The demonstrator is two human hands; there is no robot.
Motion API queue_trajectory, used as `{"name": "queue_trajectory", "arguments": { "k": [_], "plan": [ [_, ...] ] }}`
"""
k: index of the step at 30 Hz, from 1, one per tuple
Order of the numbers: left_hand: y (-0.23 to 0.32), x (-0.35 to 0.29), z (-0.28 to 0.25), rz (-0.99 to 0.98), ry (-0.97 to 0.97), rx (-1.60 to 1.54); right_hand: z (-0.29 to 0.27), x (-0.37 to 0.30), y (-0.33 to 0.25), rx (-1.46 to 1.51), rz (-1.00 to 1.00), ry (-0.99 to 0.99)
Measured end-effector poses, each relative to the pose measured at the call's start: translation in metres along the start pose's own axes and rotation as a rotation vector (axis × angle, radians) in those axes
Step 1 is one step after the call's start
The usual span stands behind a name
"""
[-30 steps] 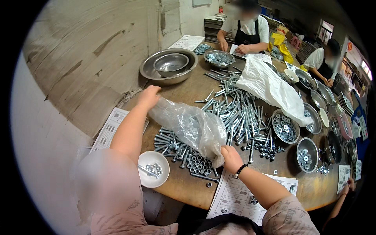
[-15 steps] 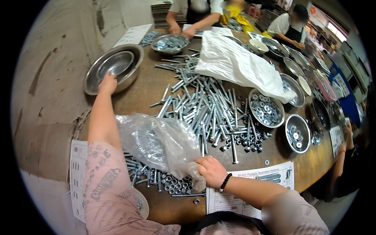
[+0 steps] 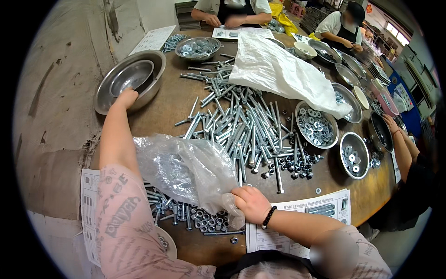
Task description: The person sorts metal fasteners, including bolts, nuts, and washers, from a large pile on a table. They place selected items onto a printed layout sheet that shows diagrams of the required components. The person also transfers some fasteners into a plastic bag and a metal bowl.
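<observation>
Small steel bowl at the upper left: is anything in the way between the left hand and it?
Nothing visible. The left hand reaches over the near rim of the large basin, right beside the small steel bowl inside; whether they touch, I cannot tell.

Left wall (image 3: 69, 116): rough, grey-beige plaster is being crossed by dark streaks (image 3: 40, 90).
Table (image 3: 162, 109): a broad, brown wooden top is being bordered on the left by this wall.
Window (image 3: 396, 34): bright light is being let in at the far upper right.
</observation>
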State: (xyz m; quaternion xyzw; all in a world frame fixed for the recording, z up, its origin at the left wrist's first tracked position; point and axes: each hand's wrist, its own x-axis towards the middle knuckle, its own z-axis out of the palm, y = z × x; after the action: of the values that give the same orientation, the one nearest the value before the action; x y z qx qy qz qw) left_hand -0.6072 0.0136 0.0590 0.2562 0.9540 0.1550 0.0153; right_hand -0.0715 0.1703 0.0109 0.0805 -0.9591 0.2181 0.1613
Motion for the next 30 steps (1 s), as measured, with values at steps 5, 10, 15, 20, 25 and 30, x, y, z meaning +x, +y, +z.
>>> {"name": "queue_trajectory", "arguments": {
  "k": [5, 10, 15, 20, 25, 30],
  "plan": [
    [0.021, -0.017, -0.015, -0.082, -0.043, -0.007, -0.002, 0.001, -0.002, 0.010, -0.011, -0.011],
    [0.012, -0.008, -0.014, -0.007, -0.137, 0.275, -0.003, 0.002, -0.002, 0.011, -0.025, -0.026],
    [0.039, -0.040, -0.022, 0.152, 0.346, 0.059, -0.002, 0.001, 0.000, 0.004, -0.029, -0.015],
    [0.080, -0.116, -0.051, 0.398, 0.512, 0.011, -0.002, -0.001, -0.002, 0.000, -0.021, 0.011],
    [0.113, -0.202, -0.055, 0.623, 0.328, 0.071, -0.003, -0.002, -0.002, -0.017, -0.017, 0.011],
    [0.114, -0.247, -0.041, 0.747, 0.157, 0.181, 0.001, -0.003, -0.004, -0.070, -0.039, 0.035]
  ]
}}
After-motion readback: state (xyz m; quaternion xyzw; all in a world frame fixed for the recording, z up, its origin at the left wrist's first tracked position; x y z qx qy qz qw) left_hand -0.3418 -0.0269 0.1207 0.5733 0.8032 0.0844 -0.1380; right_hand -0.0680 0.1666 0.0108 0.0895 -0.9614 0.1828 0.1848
